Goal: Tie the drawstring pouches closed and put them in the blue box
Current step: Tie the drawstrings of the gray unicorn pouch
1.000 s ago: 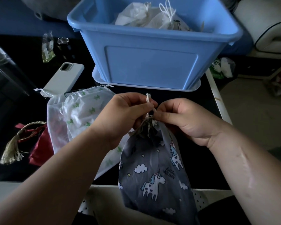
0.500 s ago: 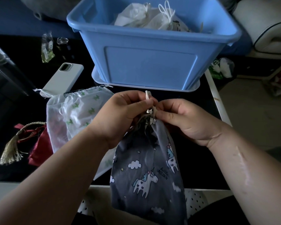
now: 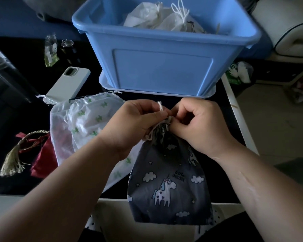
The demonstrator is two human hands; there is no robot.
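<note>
Dark glossy bench [image 3: 222, 109] is carrying blue plastic box [image 3: 163, 67]; left hand [image 3: 135, 123] and right hand [image 3: 196, 126] are pinching white drawstring cord [image 3: 160, 106] atop grey unicorn-print fabric pouch [image 3: 168, 180], which is hanging over the near edge, now swinging rightward; knot likely forming.

Plain blue box [image 3: 163, 67]; white pouches [image 3: 143, 16] inside. Directly before the box: dark grey pouch [image 3: 168, 186], printed with white clouds, stars and unicorns. Before the box, leftward: white pouch [image 3: 87, 119] with green cactus motifs. Farther left: red pouch [image 3: 42, 159], gold tassel [image 3: 12, 161].
</note>
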